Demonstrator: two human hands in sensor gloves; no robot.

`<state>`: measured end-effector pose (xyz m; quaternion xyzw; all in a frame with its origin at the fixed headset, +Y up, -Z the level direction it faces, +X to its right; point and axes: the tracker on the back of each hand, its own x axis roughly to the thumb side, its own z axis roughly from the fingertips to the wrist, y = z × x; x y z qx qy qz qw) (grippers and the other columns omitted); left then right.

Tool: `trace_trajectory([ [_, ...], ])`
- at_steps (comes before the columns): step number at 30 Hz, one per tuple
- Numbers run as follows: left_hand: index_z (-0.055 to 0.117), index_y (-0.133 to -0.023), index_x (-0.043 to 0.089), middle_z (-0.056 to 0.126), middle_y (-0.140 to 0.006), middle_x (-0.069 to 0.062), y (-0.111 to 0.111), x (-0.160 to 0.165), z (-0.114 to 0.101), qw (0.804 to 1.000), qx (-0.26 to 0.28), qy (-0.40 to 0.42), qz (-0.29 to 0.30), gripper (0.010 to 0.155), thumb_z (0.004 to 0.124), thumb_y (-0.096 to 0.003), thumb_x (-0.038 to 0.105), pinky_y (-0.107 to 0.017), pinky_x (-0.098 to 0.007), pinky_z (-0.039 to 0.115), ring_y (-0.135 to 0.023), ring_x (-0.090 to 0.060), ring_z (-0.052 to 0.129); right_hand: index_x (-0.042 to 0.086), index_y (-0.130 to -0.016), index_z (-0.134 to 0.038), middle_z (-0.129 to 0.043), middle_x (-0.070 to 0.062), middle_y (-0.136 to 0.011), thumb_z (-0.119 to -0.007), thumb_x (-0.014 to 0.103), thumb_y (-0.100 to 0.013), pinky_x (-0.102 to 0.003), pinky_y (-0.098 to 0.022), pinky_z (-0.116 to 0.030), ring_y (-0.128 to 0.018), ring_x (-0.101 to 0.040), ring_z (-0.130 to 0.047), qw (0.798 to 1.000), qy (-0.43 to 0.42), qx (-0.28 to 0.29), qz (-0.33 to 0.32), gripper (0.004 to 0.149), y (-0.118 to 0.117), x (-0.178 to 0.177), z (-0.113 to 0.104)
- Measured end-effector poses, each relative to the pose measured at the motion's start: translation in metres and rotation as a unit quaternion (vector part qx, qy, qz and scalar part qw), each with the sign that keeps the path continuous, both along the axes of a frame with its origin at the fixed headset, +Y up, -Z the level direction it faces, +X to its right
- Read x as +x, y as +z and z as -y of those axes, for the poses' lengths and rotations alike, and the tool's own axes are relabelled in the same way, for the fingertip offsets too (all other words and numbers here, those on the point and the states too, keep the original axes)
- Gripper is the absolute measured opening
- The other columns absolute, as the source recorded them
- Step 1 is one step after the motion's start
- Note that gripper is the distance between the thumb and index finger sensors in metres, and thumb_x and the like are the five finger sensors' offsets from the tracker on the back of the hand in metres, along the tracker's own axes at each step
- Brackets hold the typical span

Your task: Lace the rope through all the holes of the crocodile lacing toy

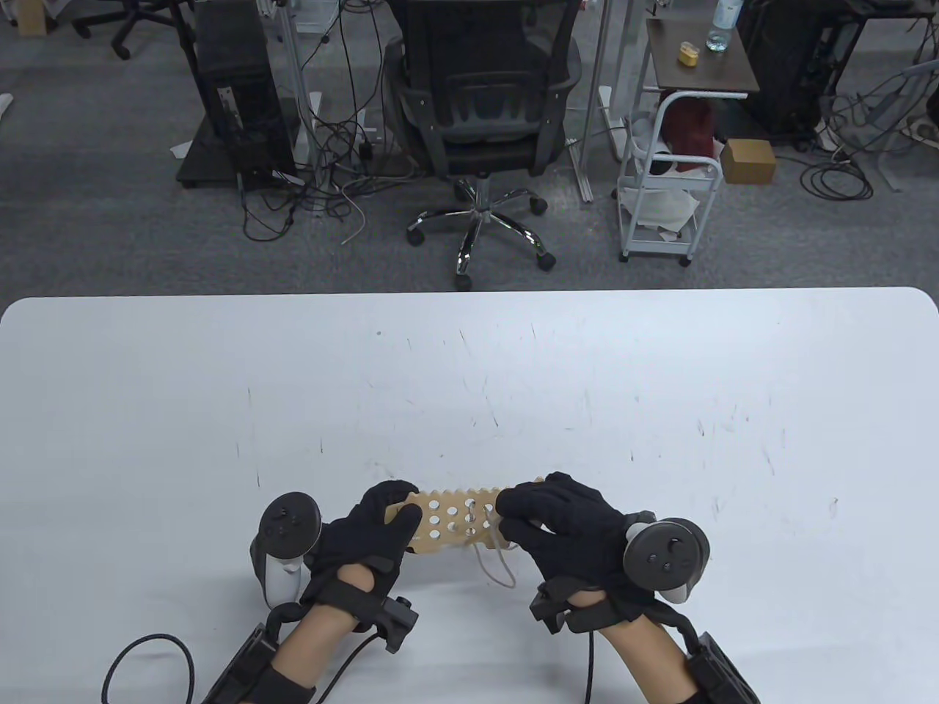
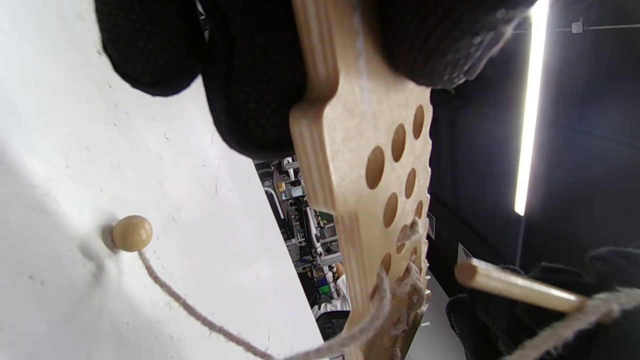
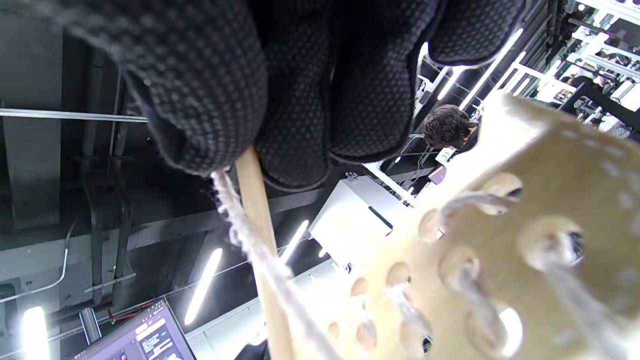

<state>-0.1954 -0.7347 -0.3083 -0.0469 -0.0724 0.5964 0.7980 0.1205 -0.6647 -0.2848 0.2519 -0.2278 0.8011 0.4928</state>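
Table view showed the crocodile lacing toy (image 1: 456, 522) held near the front edge of the white table (image 1: 469, 381), between both gloved hands. The left hand (image 1: 370, 532) gripped its left end, fingers curled over the top edge. The right hand (image 1: 561, 524) covered its right end with fingers bent, and a loop of pale rope (image 1: 497, 565) hung below the board toward the person. Some holes near the right hand carried rope; those toward the left stood open. Beyond the table stood an office chair (image 1: 480, 110) and a white cart (image 1: 664, 183).

Left wrist view showed what the overhead camera missed: the toy (image 2: 372, 200) lifted clear of the table (image 2: 75, 150), clamped edgewise between thumb and fingers (image 2: 255, 80), and the rope (image 2: 210, 322) trailing down to a round wooden bead (image 2: 132, 233) lying on the tabletop. A wooden needle (image 2: 515, 287) pointed at the board from the right.

Right wrist view alone showed the grip on that needle (image 3: 257, 210): the right fingers (image 3: 200, 100) pinched its end together with the rope (image 3: 250, 240), beside the laced holes of the toy (image 3: 525, 250). No writing was legible in any view.
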Motion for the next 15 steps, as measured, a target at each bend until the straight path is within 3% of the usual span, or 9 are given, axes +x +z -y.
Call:
trace_trajectory([
  [6,0.072,-0.089,0.025,0.092,-0.074,0.003,0.003,0.006,0.0,1.0,-0.001,-0.004,0.012,0.054,0.081,-0.0404,0.047,-0.052,-0.045,0.081,-0.048,-0.019,0.103,0.024,-0.073,-0.096,-0.105,-0.003,-0.067,-0.099,0.026,-0.036,-0.06,-0.061,-0.062,-0.068,-0.031,-0.096,0.998,0.048,0.029,0.009,0.037,0.005,-0.008,0.0],
  [11,0.071,-0.089,0.025,0.092,-0.074,0.004,0.005,0.008,-0.001,1.0,0.002,-0.01,0.016,0.054,0.081,-0.0404,0.048,-0.052,-0.044,0.082,-0.048,-0.018,0.104,0.024,-0.073,-0.096,-0.105,-0.002,-0.066,-0.099,0.026,-0.036,-0.06,-0.062,-0.062,-0.068,-0.03,-0.096,0.986,0.132,0.096,0.034,0.037,0.013,-0.016,-0.004],
  [15,0.071,-0.089,0.025,0.092,-0.074,0.004,0.005,0.008,-0.001,1.0,-0.001,-0.009,0.015,0.054,0.081,-0.0403,0.048,-0.052,-0.045,0.082,-0.048,-0.018,0.104,0.024,-0.073,-0.096,-0.105,-0.002,-0.066,-0.099,0.027,-0.037,-0.06,-0.062,-0.061,-0.067,-0.031,-0.096,0.984,0.139,0.106,0.029,0.036,0.015,-0.019,-0.004],
])
